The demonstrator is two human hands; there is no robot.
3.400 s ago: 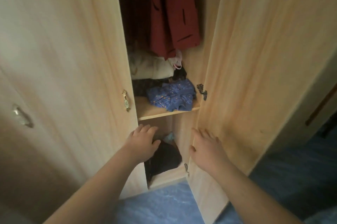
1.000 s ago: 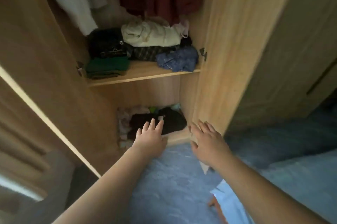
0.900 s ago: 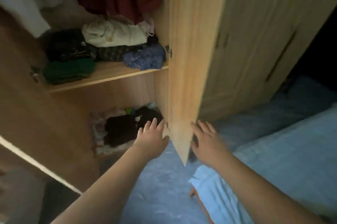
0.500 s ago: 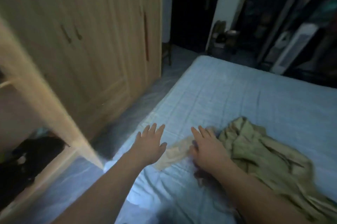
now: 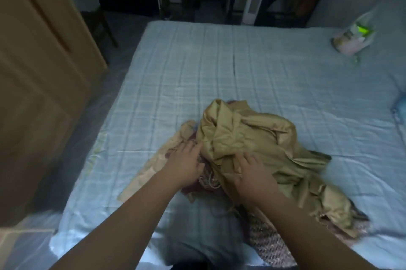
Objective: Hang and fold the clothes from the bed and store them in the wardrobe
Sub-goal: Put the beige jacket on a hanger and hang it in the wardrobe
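On the bed [image 5: 241,67], near its front edge, lies a crumpled heap of clothes topped by an olive garment [image 5: 248,138]. Under it show a pale cream piece [image 5: 151,164] spread flat to the left, something maroon, and a knitted pinkish piece [image 5: 270,245] trailing toward the front right.

Both hands are on the heap. The left hand [image 5: 186,164] rests at the heap's left edge, fingers fairly straight and reaching in where the olive cloth meets the layers beneath; whether the fingertips pinch anything is hidden by the folds. The right hand [image 5: 252,173] lies palm-down on the olive cloth with fingers spread, pressing rather than gripping.

The step looks like taking one garment off the pile. To do it well, I would find a clear edge of the olive garment, such as a collar or shoulder seam, and lift from there rather than grab a bunched handful, so the pieces underneath stay put. A thin cord showing between the hands could snag; keep it free of the lift.

Left of the bed stands the wardrobe [image 5: 44,85]; a bag [image 5: 351,39] sits at the far right corner.
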